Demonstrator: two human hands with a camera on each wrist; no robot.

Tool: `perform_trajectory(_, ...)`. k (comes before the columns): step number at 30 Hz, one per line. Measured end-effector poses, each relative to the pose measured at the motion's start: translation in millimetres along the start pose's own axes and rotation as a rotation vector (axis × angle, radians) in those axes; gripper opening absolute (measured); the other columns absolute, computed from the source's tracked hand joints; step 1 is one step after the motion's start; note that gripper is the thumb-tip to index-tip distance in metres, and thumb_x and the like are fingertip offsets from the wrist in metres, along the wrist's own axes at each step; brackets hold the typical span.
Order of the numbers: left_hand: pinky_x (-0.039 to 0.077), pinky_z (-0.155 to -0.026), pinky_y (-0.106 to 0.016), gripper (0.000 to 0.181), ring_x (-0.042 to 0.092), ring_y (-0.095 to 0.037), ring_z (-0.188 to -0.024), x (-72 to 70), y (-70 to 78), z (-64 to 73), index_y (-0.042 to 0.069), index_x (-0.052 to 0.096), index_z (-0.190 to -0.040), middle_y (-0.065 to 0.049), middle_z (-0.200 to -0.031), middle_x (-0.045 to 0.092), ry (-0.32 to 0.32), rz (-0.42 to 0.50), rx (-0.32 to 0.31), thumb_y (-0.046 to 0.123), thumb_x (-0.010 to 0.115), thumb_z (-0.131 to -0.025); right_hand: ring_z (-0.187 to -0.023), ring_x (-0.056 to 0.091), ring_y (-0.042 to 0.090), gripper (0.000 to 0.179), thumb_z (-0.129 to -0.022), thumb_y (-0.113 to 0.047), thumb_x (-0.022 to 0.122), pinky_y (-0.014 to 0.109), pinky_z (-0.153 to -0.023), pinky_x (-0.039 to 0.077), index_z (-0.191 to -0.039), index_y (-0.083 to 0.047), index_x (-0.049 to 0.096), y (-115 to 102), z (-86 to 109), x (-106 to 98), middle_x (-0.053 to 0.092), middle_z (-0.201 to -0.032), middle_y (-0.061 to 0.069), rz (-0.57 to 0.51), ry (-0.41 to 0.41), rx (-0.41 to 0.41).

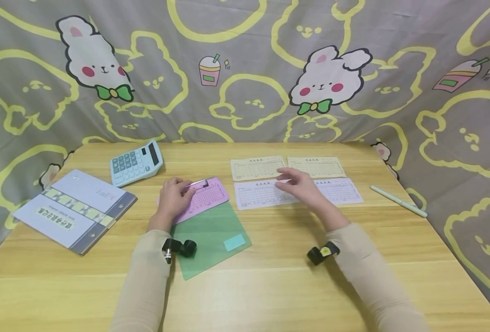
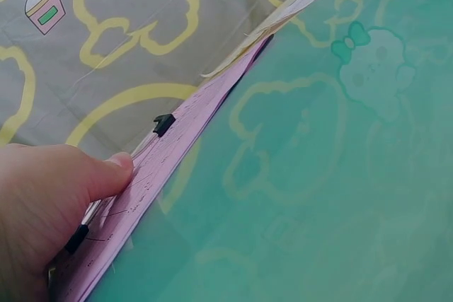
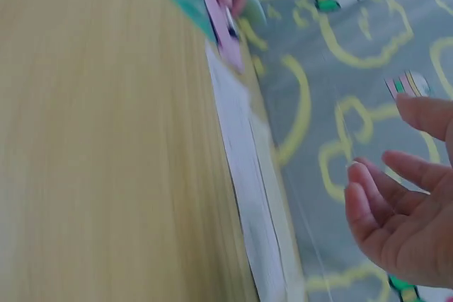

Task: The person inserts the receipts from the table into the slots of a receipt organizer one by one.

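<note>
My left hand (image 1: 174,200) grips the clip end of a green clipboard (image 1: 211,244) lying on the table. Its thumb (image 2: 113,175) lies across the metal clip (image 1: 197,183), which has black ends; the other fingers are mostly hidden. Under the clip is a pink printed form (image 1: 207,198). My right hand (image 1: 300,184) hovers over the printed slips with nothing in it, fingers apart and loosely bent in the right wrist view. Below it lie two white-lilac slips (image 1: 255,196) (image 1: 340,191) and, behind them, two cream slips (image 1: 257,167) (image 1: 315,167).
A light blue calculator (image 1: 137,163) stands at the back left, near a lilac binder (image 1: 76,207). A pale green pen (image 1: 398,201) lies on the right side of the wooden table (image 1: 290,286). A patterned grey curtain (image 1: 249,60) surrounds the back and sides.
</note>
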State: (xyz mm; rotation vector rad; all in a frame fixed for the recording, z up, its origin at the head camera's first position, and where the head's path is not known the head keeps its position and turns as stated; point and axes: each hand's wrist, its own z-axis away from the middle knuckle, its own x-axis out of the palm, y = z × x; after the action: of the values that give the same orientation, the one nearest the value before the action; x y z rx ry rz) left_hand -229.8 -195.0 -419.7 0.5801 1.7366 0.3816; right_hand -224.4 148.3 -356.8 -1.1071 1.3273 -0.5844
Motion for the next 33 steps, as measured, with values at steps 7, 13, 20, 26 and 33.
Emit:
perform_trajectory(7,0.025,-0.083,-0.044,0.036,0.037,-0.032,-0.096,0.8,-0.1,0.0,-0.002,0.057,-0.110,-0.017,-0.101,0.047,0.019,0.027,0.021,0.020,0.058,-0.082,-0.093,0.050,0.029,0.050,-0.081,-0.018,0.060,0.035,-0.077,0.039,-0.123,0.002,0.042,29.2,19.1,-58.2,0.051,-0.111,0.022,0.101,0.095,0.078)
perform_trajectory(13,0.025,-0.082,-0.045,0.034,0.037,-0.033,-0.096,2.8,-2.5,-0.6,-0.002,0.058,-0.108,-0.017,-0.100,0.047,0.033,0.050,0.032,0.018,0.059,-0.081,-0.096,0.047,0.020,0.053,-0.083,-0.029,0.057,0.025,-0.078,0.035,-0.124,0.002,0.041,57.6,39.3,-99.2,0.050,-0.112,0.021,0.135,0.277,0.175)
perform_trajectory(20,0.024,-0.082,-0.045,0.034,0.037,-0.033,-0.096,3.2,-3.9,-2.2,0.000,0.058,-0.109,-0.018,-0.100,0.047,0.027,0.065,0.019,0.019,0.058,-0.081,-0.084,0.044,0.003,0.057,-0.081,-0.032,0.058,0.016,-0.067,0.038,-0.123,0.004,0.042,88.5,60.0,-125.0,0.051,-0.096,-0.002,0.103,0.383,0.307)
perform_trajectory(26,0.024,-0.082,-0.045,0.034,0.036,-0.033,-0.096,2.3,-4.1,-2.5,0.001,0.057,-0.111,-0.018,-0.102,0.046,0.006,0.066,0.001,0.020,0.057,-0.082,-0.079,0.042,-0.002,0.057,-0.083,-0.028,0.057,0.014,-0.068,0.034,-0.123,0.009,0.039,105.2,67.2,-133.1,0.048,-0.087,-0.013,0.104,0.366,0.315)
perform_trajectory(33,0.023,-0.084,-0.045,0.036,0.035,-0.033,-0.098,2.5,-4.3,-2.4,0.002,0.056,-0.113,-0.018,-0.104,0.045,-0.017,0.072,-0.017,0.021,0.057,-0.082,-0.094,0.044,0.016,0.058,-0.083,-0.025,0.057,0.028,-0.084,0.033,-0.125,0.009,0.037,116.9,64.2,-132.6,0.048,-0.110,0.018,0.115,0.335,0.371)
